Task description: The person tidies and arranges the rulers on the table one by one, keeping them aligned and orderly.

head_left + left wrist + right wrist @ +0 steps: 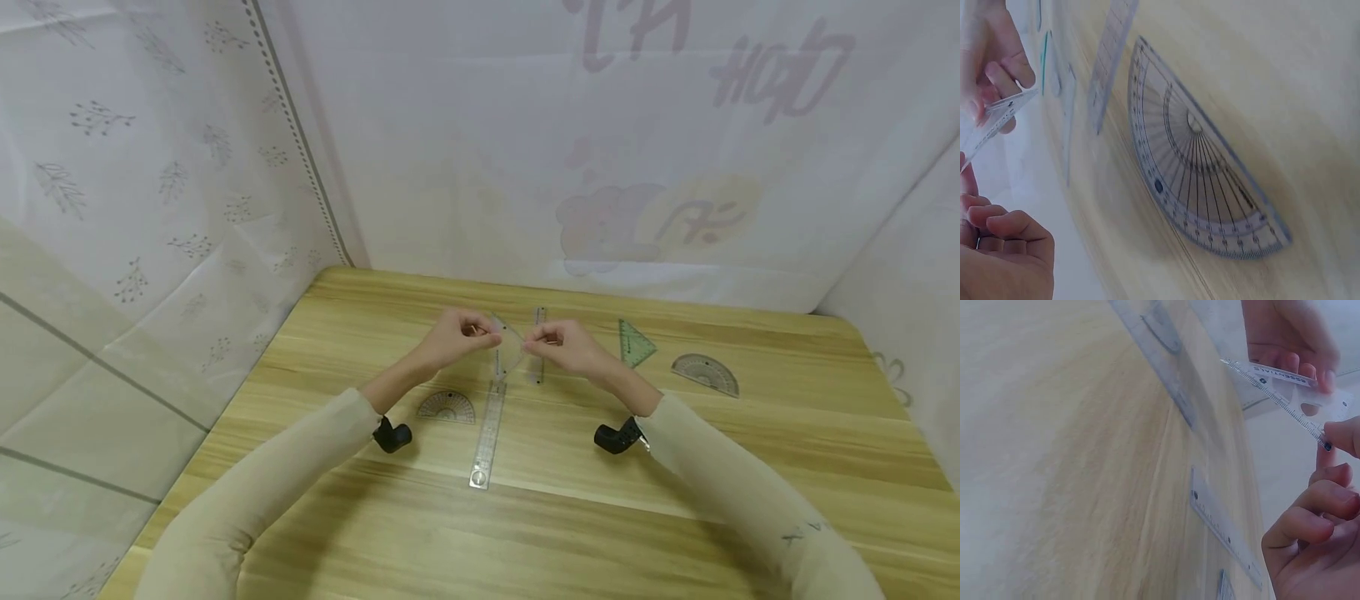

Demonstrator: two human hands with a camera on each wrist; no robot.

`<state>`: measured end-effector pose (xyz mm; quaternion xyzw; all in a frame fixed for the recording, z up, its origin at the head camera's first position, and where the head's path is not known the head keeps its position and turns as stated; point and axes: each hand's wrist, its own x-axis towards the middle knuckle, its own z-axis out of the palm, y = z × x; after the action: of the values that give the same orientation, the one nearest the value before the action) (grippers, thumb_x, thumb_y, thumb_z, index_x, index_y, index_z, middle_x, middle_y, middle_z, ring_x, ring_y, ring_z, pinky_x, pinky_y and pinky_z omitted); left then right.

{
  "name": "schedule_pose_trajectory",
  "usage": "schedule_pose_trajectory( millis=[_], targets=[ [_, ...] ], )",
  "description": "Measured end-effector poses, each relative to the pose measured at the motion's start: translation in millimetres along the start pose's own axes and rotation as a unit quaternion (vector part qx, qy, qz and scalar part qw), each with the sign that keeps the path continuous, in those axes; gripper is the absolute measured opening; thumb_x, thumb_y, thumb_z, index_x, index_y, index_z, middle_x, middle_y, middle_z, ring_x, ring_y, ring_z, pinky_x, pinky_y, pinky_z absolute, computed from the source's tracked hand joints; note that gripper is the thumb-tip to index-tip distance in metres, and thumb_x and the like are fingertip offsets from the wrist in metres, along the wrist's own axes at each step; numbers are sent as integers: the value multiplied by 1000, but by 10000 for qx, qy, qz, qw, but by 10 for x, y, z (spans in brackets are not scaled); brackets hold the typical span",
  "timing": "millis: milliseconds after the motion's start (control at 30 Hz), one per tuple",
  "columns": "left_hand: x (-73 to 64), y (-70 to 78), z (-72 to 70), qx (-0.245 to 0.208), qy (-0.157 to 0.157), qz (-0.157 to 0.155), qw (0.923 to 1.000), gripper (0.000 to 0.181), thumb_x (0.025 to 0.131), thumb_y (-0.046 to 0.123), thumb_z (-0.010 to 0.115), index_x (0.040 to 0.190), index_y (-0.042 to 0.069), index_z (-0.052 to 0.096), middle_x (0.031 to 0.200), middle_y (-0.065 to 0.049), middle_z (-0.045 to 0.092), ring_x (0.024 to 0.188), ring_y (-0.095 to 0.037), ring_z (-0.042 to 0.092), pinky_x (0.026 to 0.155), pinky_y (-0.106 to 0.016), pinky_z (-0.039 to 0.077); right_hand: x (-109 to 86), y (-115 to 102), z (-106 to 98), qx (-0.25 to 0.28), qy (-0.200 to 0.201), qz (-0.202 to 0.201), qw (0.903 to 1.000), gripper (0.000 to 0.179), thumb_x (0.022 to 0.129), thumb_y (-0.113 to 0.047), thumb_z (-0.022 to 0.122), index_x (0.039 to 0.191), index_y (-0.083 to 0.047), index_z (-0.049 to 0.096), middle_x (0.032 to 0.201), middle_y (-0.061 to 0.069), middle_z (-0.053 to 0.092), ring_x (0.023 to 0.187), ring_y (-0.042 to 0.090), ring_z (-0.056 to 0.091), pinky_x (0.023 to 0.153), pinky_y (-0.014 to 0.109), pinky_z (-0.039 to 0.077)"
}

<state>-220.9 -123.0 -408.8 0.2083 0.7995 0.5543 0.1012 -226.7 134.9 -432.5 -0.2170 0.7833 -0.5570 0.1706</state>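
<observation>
Above the table, a clear triangular set square (512, 350) is held between both hands. My left hand (456, 340) pinches its left side between thumb and fingers. At its right corner, my right hand (573, 345) grips it with thumb and index finger, the other fingers loosely curled. The right wrist view shows a printed scale along one edge of the set square (1297, 403) and a small hole in its middle. Just below it in the head view lies a long clear ruler (487, 437). A shorter clear ruler (539, 369) lies partly behind the right hand.
A clear protractor (447, 407) lies left of the long ruler, near the left forearm. To the right, a green set square (636, 343) and a second protractor (707, 374) lie on the wooden table (600, 517). Patterned white cloth (465, 167) hangs behind the table.
</observation>
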Motion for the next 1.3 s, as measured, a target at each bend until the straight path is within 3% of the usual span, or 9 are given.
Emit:
schedule_pose_trajectory(
  millis=[233,500,667,800,1000,1300],
  targets=[
    [-30,30,94,47,-55,-185,9998,11,94,18,75,95,7,76,86,-2,59,74,-16,47,67,-29,39,-104,22,-39,1,-64,-202,9998,20,102,-14,65,103,6,71,92,11,59,73,19,45,63,28,39],
    [-55,41,196,48,-182,121,9997,7,93,10,76,91,4,76,76,-2,53,63,-13,41,55,-24,33,-242,25,-83,-101,-203,-208,9995,16,101,-11,65,101,4,70,101,17,67,91,31,60,81,35,50],
    [-73,25,259,436,-158,171,9988,7,92,13,77,89,6,78,77,1,60,64,-13,45,57,-25,38,-303,49,-85,-361,-265,-323,9985,14,101,-10,66,99,3,72,97,17,69,86,27,61,77,32,50],
    [-94,10,300,450,-243,201,9985,7,93,13,77,90,7,78,84,1,66,68,-15,48,62,-27,42,-346,83,-82,-356,-335,-524,9974,13,100,-6,65,97,5,71,96,17,68,82,21,58,75,30,49],
    [-134,38,356,231,-358,80,9991,8,95,13,75,94,6,78,78,0,58,64,-13,45,57,-25,37,-436,97,-91,-345,-377,-400,9979,15,101,-9,65,97,5,70,93,18,67,76,17,53,68,27,45],
    [-175,58,448,316,-508,-6,9982,9,95,15,74,94,7,78,80,1,58,67,-13,47,59,-25,38,-574,107,-140,-443,-593,-532,9958,11,101,-5,63,96,0,71,92,11,62,70,15,47,63,27,41]
  ],
)
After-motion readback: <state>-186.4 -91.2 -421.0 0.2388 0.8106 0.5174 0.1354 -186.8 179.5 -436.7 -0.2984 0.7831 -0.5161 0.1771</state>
